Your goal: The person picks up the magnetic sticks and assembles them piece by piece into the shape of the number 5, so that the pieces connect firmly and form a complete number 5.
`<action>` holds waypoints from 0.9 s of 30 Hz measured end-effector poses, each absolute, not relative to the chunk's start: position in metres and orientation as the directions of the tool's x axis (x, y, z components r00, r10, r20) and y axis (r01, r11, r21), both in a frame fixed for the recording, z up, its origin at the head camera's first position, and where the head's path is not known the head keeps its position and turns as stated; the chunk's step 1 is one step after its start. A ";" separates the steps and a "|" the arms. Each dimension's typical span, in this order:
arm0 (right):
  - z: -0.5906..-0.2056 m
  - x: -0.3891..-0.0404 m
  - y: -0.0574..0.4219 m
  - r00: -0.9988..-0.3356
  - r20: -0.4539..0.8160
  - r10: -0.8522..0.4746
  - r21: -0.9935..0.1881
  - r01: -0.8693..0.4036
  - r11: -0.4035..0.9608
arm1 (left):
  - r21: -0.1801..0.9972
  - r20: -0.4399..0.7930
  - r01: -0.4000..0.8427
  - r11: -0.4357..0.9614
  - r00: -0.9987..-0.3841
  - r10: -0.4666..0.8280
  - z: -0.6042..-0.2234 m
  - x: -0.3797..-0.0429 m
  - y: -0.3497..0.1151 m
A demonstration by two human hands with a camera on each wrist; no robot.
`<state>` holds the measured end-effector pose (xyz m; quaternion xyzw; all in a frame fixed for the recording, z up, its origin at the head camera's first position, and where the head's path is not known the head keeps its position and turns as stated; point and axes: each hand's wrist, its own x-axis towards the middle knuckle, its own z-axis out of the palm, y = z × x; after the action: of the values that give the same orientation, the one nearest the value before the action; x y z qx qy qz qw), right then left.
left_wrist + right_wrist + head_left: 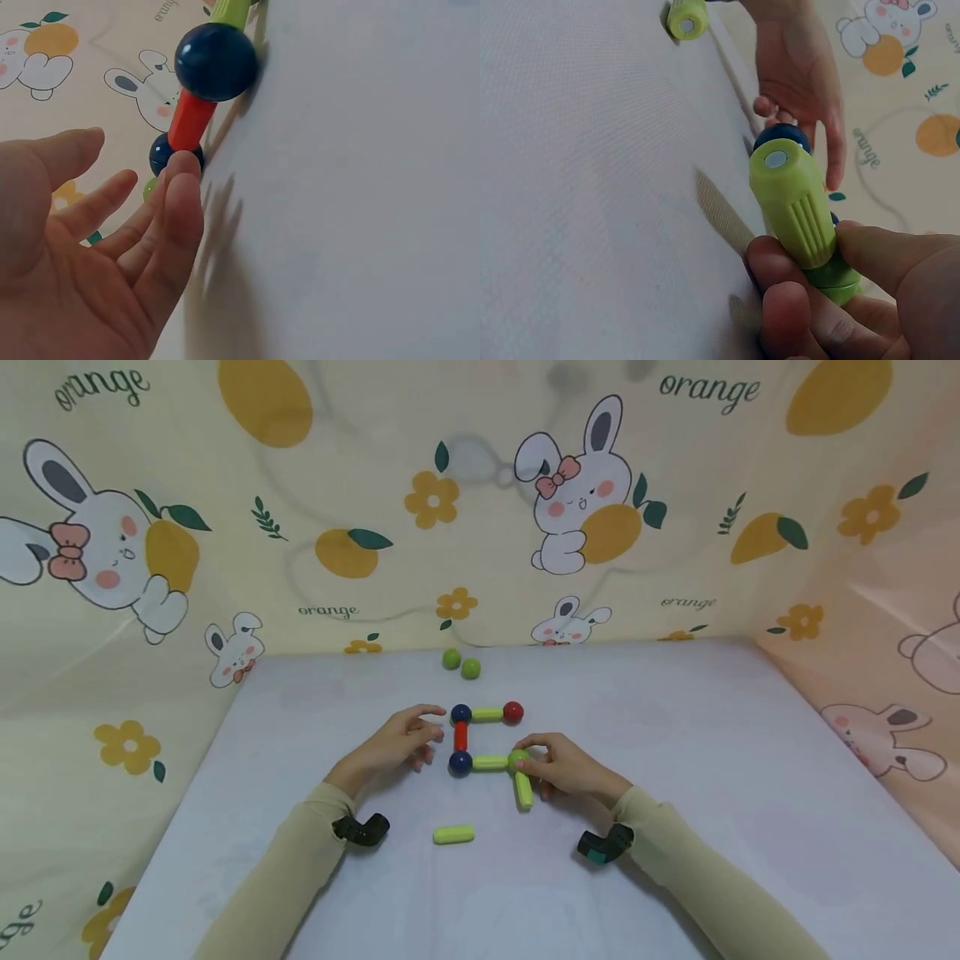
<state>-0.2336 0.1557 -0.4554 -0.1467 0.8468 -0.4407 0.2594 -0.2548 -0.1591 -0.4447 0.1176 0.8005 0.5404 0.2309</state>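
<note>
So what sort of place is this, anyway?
Probably an indoor tabletop play or demonstration corner, though the room beyond is hidden. A sheet printed with rabbits hangs behind a white tabletop, where the right hand holds a green ball joined to toy-like green rods.

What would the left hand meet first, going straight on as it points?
Most likely the far blue ball, just ahead of the left hand; depth is unclear, so perhaps the red rod.
</note>
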 end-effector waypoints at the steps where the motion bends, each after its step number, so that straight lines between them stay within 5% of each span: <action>1: -0.455 -0.233 0.156 -0.824 -0.310 -0.474 -0.821 -0.018 0.570 | 0.919 -0.238 -0.054 0.391 -0.866 0.439 -0.444 -0.258 -0.158; 27: -0.458 -0.234 0.161 -0.821 -0.279 -0.498 -0.849 -0.031 0.527 | 0.748 -0.221 0.009 0.664 -0.939 0.262 -0.426 -0.336 -0.111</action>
<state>-0.2336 0.1606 -0.4584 -0.1583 0.8362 -0.4597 0.2537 -0.3358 -0.1113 -0.4261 0.0755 0.8986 0.4029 0.1567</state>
